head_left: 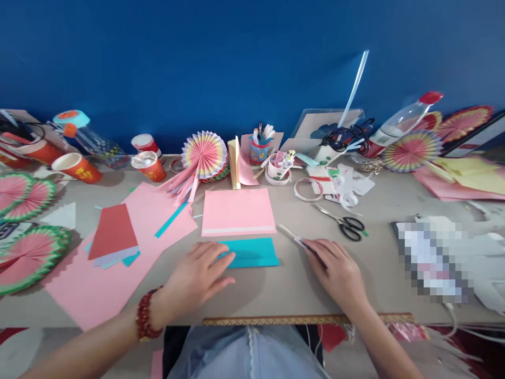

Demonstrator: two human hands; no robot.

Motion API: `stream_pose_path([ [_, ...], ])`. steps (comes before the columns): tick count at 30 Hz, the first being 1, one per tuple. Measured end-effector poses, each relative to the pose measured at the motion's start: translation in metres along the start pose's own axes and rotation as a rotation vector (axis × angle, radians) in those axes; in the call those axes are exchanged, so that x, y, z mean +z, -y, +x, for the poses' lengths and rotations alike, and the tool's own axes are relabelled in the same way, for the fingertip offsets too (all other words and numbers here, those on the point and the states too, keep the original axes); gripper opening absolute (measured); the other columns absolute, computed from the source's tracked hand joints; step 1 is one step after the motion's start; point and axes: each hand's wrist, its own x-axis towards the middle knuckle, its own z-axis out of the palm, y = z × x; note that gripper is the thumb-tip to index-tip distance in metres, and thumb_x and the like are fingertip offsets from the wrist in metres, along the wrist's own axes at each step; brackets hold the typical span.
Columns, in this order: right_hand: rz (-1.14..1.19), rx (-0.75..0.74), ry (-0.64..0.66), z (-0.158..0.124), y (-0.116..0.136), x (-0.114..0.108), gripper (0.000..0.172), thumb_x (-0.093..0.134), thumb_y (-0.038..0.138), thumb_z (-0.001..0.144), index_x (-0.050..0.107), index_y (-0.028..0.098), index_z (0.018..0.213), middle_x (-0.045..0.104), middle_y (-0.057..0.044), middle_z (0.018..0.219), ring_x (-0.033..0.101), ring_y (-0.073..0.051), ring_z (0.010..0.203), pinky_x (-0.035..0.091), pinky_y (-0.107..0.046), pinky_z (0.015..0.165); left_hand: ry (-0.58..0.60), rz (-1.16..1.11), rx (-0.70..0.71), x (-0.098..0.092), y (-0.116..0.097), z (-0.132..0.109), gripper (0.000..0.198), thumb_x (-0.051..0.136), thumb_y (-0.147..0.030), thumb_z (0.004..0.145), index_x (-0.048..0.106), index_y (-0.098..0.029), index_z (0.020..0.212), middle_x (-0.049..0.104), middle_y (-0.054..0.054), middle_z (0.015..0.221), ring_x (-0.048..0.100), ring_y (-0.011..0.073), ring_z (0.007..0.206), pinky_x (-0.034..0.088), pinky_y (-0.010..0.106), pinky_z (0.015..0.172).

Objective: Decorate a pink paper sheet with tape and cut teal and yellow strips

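Observation:
My left hand [199, 279] lies flat with its fingers spread, the fingertips resting on the left end of a teal sheet of paper [252, 252] near the table's front edge. My right hand [335, 268] rests palm down to the right of the teal sheet, its fingers over the end of a slim pale tool [290, 234] that looks like a utility knife. Whether those fingers grip the tool or only cover it I cannot tell. A folded pink sheet [238, 212] lies just behind the teal one.
Black-handled scissors [343, 223] lie right of the pink sheet. Larger pink and red papers [114, 231] sit at the left, with pleated paper fans [27, 258] at the left edge. Paper cups [152, 166], tape rolls [307, 189], a bottle [402, 123] and more fans [205, 155] line the back.

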Motion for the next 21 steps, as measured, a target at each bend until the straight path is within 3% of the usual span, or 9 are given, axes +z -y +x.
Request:
stream_pose_path([
  [2,0.006,-0.005,0.004,-0.002,0.0,-0.001,0.027,0.05,0.026,0.1,0.065,0.021,0.122,0.069,-0.009,0.107,0.064,-0.024,0.096,0.052,-0.04,0.088,0.079,0.048,0.04,0.015,-0.011,0.011,0.035,0.063,-0.039,0.094,0.059,-0.018,0.122,0.063,0.011,0.12,0.059,0.0291,0.107,0.047,0.043,0.091],
  [4,0.012,-0.013,-0.003,-0.005,0.0,-0.003,0.027,0.051,0.025,0.099,0.065,0.021,0.122,0.069,-0.009,0.106,0.064,-0.024,0.095,0.052,-0.039,0.088,0.14,0.075,0.049,0.024,-0.015,0.018,0.024,0.061,-0.03,0.096,0.061,-0.017,0.115,0.064,0.01,0.113,0.06,0.0277,0.102,0.048,0.043,0.086],
  [6,0.018,-0.023,-0.02,-0.008,-0.002,-0.004,0.027,0.051,0.023,0.099,0.065,0.021,0.122,0.069,-0.009,0.106,0.064,-0.023,0.095,0.052,-0.039,0.087,0.181,0.065,0.05,0.027,-0.013,0.022,0.013,0.055,-0.022,0.098,0.062,-0.017,0.108,0.065,0.008,0.105,0.059,0.0249,0.095,0.048,0.04,0.083],
  [9,0.021,-0.037,-0.038,-0.011,-0.003,-0.003,0.026,0.052,0.022,0.099,0.064,0.02,0.122,0.068,-0.009,0.106,0.063,-0.023,0.095,0.051,-0.038,0.087,0.206,-0.004,0.081,0.023,-0.007,0.023,0.013,0.051,-0.016,0.099,0.063,-0.018,0.103,0.064,0.006,0.1,0.057,0.0219,0.092,0.047,0.038,0.083],
  [12,0.03,-0.051,-0.037,-0.01,-0.004,-0.002,0.026,0.053,0.021,0.099,0.064,0.02,0.123,0.068,-0.009,0.106,0.063,-0.023,0.095,0.051,-0.038,0.086,0.211,-0.089,0.16,0.014,-0.001,0.023,0.019,0.05,-0.012,0.098,0.063,-0.02,0.108,0.064,0.006,0.11,0.056,0.0213,0.103,0.045,0.039,0.095],
  [15,0.04,-0.075,-0.035,-0.008,-0.002,-0.001,0.027,0.053,0.02,0.099,0.063,0.02,0.123,0.068,-0.009,0.106,0.063,-0.023,0.094,0.051,-0.038,0.086,0.203,-0.14,0.23,0.007,0.007,0.021,0.039,0.045,-0.003,0.093,0.06,-0.025,0.122,0.056,0.007,0.134,0.051,0.0238,0.12,0.041,0.042,0.103],
  [18,0.044,-0.093,-0.037,-0.006,-0.001,-0.001,0.026,0.053,0.018,0.098,0.063,0.02,0.123,0.067,-0.009,0.105,0.063,-0.023,0.093,0.051,-0.037,0.085,0.111,-0.236,0.045,0.004,0.008,0.016,0.04,0.039,-0.003,0.094,0.057,-0.022,0.124,0.056,0.009,0.13,0.052,0.0219,0.117,0.044,0.039,0.099],
  [20,0.047,-0.096,-0.036,-0.006,0.0,-0.001,0.026,0.054,0.018,0.098,0.063,0.02,0.122,0.068,-0.009,0.105,0.063,-0.022,0.093,0.051,-0.038,0.086,0.067,-0.241,-0.148,0.007,0.003,0.014,0.017,0.045,-0.021,0.099,0.058,-0.016,0.11,0.06,0.009,0.109,0.056,0.0223,0.102,0.048,0.039,0.09],
  [21,0.048,-0.094,-0.034,-0.006,0.0,-0.001,0.026,0.054,0.018,0.098,0.063,0.02,0.122,0.068,-0.009,0.106,0.063,-0.023,0.093,0.051,-0.038,0.086,0.072,-0.207,-0.209,0.009,-0.001,0.013,0.021,0.051,-0.035,0.099,0.057,-0.015,0.102,0.06,0.008,0.099,0.056,0.0232,0.094,0.048,0.04,0.085],
])
